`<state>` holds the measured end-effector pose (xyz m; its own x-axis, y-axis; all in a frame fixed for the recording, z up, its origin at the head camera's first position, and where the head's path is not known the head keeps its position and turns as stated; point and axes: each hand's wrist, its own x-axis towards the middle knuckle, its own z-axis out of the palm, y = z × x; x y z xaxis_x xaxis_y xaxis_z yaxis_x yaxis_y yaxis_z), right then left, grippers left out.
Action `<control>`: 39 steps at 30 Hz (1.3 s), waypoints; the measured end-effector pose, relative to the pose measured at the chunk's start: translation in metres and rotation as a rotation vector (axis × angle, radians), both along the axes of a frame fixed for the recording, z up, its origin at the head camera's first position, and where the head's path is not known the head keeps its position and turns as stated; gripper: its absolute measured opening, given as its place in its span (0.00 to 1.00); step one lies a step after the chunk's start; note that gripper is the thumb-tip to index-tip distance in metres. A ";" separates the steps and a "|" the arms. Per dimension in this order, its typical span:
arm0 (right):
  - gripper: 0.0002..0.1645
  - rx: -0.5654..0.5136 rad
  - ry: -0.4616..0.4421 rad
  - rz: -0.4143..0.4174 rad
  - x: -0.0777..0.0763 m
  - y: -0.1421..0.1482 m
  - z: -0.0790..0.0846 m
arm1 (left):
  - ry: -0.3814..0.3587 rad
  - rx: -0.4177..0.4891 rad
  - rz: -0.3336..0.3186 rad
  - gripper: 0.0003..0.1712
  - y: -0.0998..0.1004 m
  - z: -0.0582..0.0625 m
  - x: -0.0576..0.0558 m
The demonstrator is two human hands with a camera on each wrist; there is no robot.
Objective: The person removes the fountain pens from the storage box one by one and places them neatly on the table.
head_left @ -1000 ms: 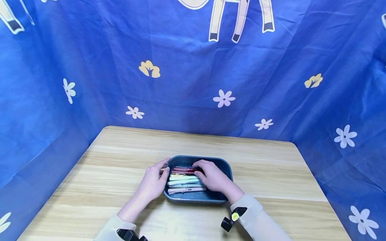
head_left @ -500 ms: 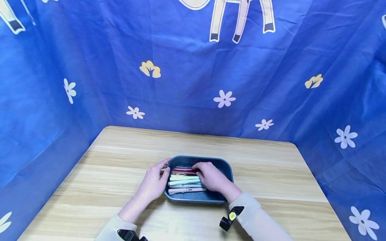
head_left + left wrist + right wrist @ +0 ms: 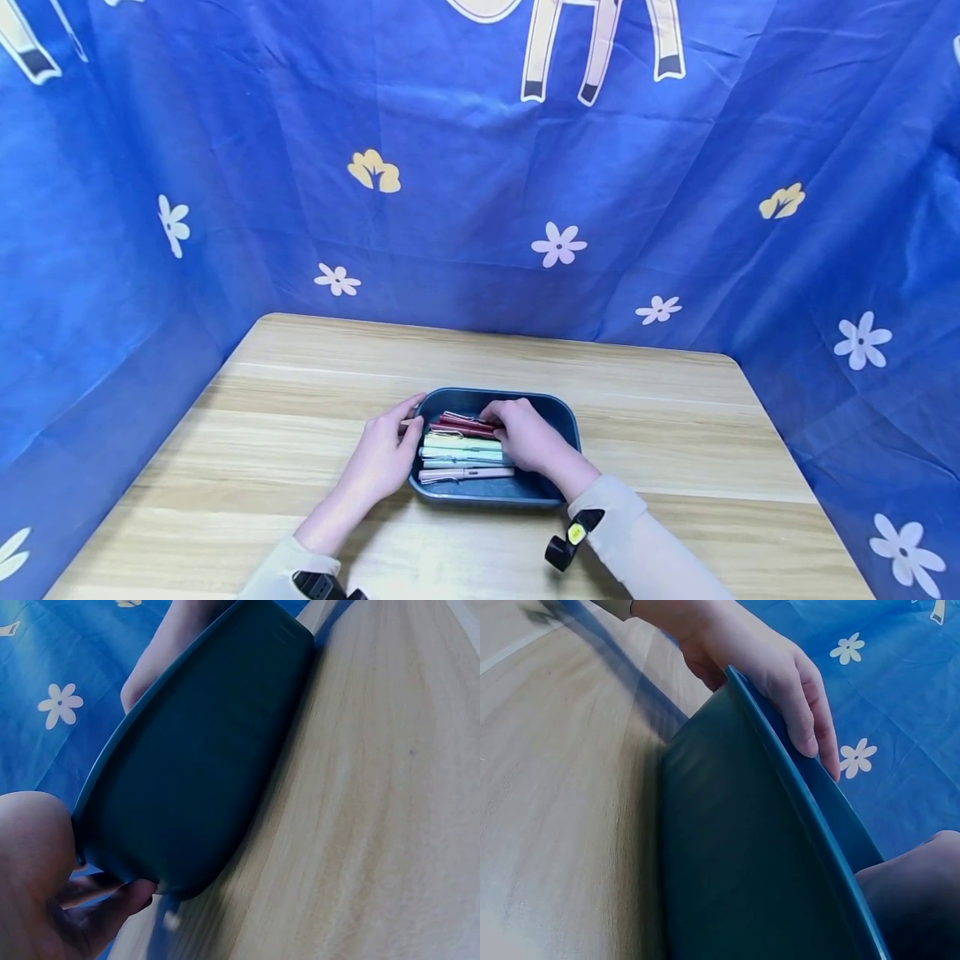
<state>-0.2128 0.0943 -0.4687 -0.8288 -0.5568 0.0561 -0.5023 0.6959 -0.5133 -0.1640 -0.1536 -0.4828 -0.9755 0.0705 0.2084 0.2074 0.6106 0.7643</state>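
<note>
A dark blue-green plastic bin (image 3: 487, 500) stands on the table with several clipped pens lying side by side in it. Dark red pens (image 3: 465, 424) lie at the far side, slightly slanted. Nearer are a pale yellow pen (image 3: 446, 441), mint and light blue pens (image 3: 457, 455), and a pinkish pen (image 3: 467, 474). My left hand (image 3: 384, 454) grips the bin's left end, thumb at the rim and fingers outside. My right hand (image 3: 531, 437) reaches into the bin and pinches the right ends of the dark red pens; its fingertips are partly hidden. In both wrist views the bin wall (image 3: 187, 757) hides the pens.
A light wood-grain table (image 3: 300, 400) lies under the bin. Blue cloth (image 3: 465, 208) with printed flowers and animal legs hangs behind and at both sides. A small black camera (image 3: 558, 550) is strapped to the right wrist.
The dark red pens have shifted a little to the right and turned aslant, their left ends farther from me. My right hand has moved slightly with them. My left hand stays on the bin.
</note>
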 end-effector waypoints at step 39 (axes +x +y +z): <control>0.06 -0.446 -0.047 -0.208 0.003 0.011 0.009 | -0.007 0.003 0.002 0.25 0.002 0.003 0.001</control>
<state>-0.2099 0.1056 -0.4599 -0.9273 -0.3092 0.2108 -0.3448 0.4868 -0.8026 -0.1626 -0.1520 -0.4802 -0.9770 0.0683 0.2021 0.2013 0.6088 0.7673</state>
